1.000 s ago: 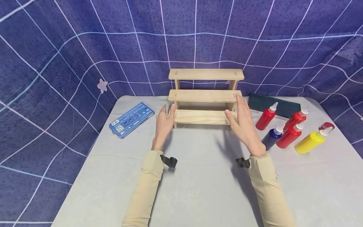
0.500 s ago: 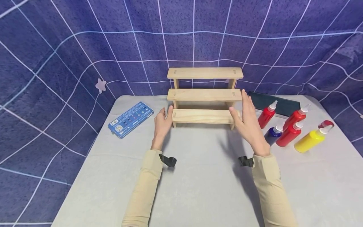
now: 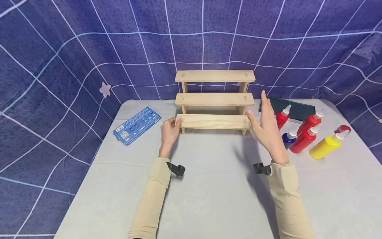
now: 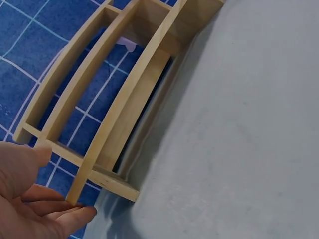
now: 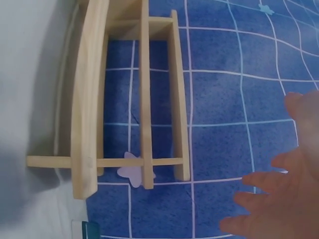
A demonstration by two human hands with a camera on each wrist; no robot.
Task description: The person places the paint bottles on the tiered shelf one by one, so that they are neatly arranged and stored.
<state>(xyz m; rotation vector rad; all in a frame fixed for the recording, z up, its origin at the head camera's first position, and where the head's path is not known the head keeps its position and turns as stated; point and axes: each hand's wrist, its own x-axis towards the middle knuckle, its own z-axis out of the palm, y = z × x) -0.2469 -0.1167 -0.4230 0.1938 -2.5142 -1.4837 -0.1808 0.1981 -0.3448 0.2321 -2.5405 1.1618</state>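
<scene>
A three-tier wooden display shelf (image 3: 214,122) stands against the backdrop. My left hand (image 3: 170,134) is at the left end of its lowest plank, gripping it with the thumb over the top and the fingers below. The left wrist view has that plank's end (image 4: 75,191) between thumb and fingers (image 4: 75,219). My right hand (image 3: 270,134) is held up off the shelf's right end, fingers straight and thumb spread, with nothing in it. In the right wrist view it appears at the right edge, away from the shelf (image 5: 144,99).
Squeeze bottles stand at the right: several red bottles (image 3: 305,141), a blue one (image 3: 287,141) and a yellow one (image 3: 325,147). A dark flat panel (image 3: 298,108) lies behind them. On the left lies a blue box (image 3: 137,125).
My right hand has moved right, off the shelf's end, to beside the bottles. My left thumb has come over the lowest plank's left end. The shelf stays in place.
</scene>
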